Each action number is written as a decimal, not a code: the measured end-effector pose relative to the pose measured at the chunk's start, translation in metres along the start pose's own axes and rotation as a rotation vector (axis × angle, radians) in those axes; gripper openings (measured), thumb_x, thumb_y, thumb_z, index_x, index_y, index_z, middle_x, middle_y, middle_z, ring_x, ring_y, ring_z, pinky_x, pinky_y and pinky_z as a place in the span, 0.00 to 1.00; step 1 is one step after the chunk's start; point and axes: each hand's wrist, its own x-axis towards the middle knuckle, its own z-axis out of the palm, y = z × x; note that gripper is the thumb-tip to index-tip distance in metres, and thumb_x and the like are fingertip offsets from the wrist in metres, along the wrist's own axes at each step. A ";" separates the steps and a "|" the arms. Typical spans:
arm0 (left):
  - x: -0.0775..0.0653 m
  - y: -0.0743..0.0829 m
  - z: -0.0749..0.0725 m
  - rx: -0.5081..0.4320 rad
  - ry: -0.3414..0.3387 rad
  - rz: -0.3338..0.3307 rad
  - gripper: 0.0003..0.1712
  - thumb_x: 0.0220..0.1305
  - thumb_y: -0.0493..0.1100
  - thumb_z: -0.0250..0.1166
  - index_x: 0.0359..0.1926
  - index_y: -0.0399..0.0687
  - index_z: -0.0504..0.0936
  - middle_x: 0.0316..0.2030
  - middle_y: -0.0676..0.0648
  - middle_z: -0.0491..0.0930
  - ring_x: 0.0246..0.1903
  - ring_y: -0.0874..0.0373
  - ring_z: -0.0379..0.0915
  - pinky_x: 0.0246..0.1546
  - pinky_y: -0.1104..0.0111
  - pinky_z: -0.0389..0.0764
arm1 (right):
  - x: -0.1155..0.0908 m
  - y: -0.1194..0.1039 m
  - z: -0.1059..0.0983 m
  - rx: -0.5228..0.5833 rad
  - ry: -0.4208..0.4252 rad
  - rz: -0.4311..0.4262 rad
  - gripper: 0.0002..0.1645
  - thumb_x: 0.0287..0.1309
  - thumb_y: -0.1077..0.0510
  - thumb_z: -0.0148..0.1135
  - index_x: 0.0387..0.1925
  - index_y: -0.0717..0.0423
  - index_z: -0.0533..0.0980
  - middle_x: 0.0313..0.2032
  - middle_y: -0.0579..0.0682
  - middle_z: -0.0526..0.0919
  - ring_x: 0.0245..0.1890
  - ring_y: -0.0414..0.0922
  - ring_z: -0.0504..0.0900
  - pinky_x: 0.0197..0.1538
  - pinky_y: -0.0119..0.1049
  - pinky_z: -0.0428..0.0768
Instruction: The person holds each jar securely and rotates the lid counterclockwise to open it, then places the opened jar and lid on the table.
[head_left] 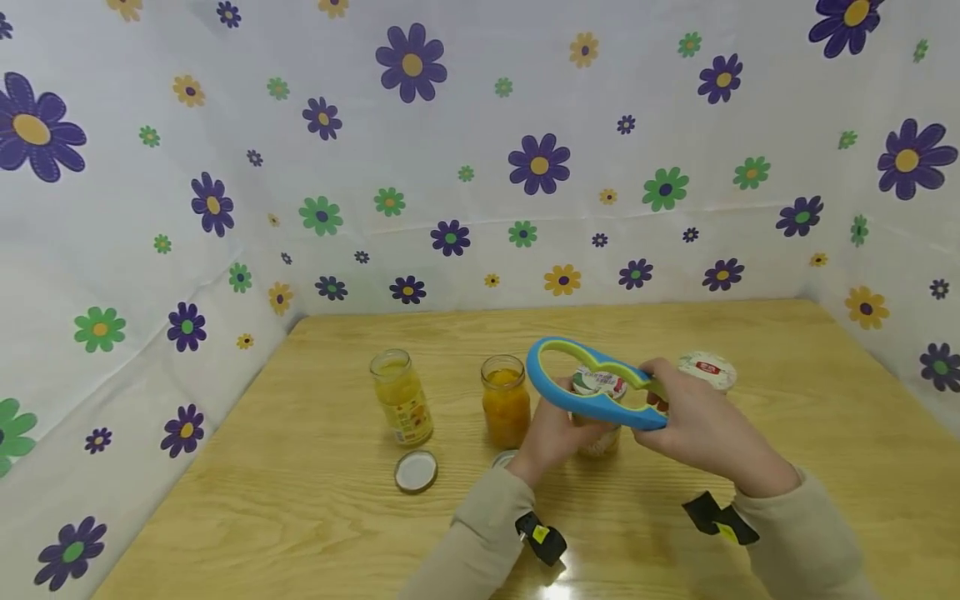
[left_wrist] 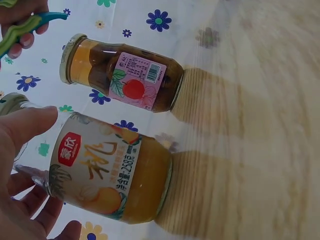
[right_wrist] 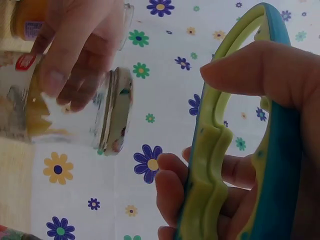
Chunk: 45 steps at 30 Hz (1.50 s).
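Note:
My left hand [head_left: 551, 440] holds a glass jar [left_wrist: 107, 170] of orange-yellow fruit that stands upright on the table. Its thumb and fingers wrap the jar's upper part, below a printed lid [right_wrist: 120, 111] that is still on. In my right hand [head_left: 697, 421] is a blue and green jar opener [head_left: 600, 406], gripped at one end, its toothed opening facing me. From the head camera the opener passes above the jar; the right wrist view shows it apart from the lid. Behind my right hand stands a second lidded jar [left_wrist: 132, 80] with a pink label, mostly hidden in the head view.
Left of my hands stand two lidless jars, one with yellow contents [head_left: 402, 402] and one with orange contents [head_left: 506, 408]. A loose lid [head_left: 416, 471] lies in front of the yellow one. Another lid [head_left: 505, 457] is partly hidden by my left wrist. Flowered cloth [head_left: 480, 125] surrounds the wooden table [head_left: 300, 517].

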 end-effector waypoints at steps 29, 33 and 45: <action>-0.023 0.023 -0.025 0.115 -0.306 -0.176 0.41 0.41 0.38 0.73 0.57 0.53 0.63 0.49 0.56 0.69 0.52 0.65 0.61 0.55 0.67 0.61 | -0.022 0.028 -0.002 -0.374 -0.006 -0.070 0.35 0.29 0.55 0.70 0.43 0.64 0.68 0.24 0.46 0.71 0.18 0.39 0.64 0.19 0.32 0.64; -0.023 0.022 -0.027 0.121 -0.313 -0.197 0.40 0.41 0.37 0.72 0.57 0.52 0.64 0.49 0.56 0.70 0.52 0.64 0.61 0.54 0.66 0.62 | -0.022 0.030 -0.001 -0.383 -0.019 -0.079 0.36 0.29 0.55 0.71 0.44 0.63 0.68 0.26 0.47 0.73 0.19 0.39 0.65 0.19 0.33 0.64; -0.024 0.021 -0.029 0.131 -0.309 -0.241 0.39 0.41 0.38 0.73 0.57 0.50 0.66 0.48 0.56 0.70 0.51 0.63 0.62 0.50 0.63 0.66 | -0.017 0.032 0.002 -0.354 -0.067 -0.073 0.36 0.29 0.55 0.72 0.45 0.62 0.67 0.27 0.47 0.72 0.23 0.40 0.68 0.21 0.35 0.65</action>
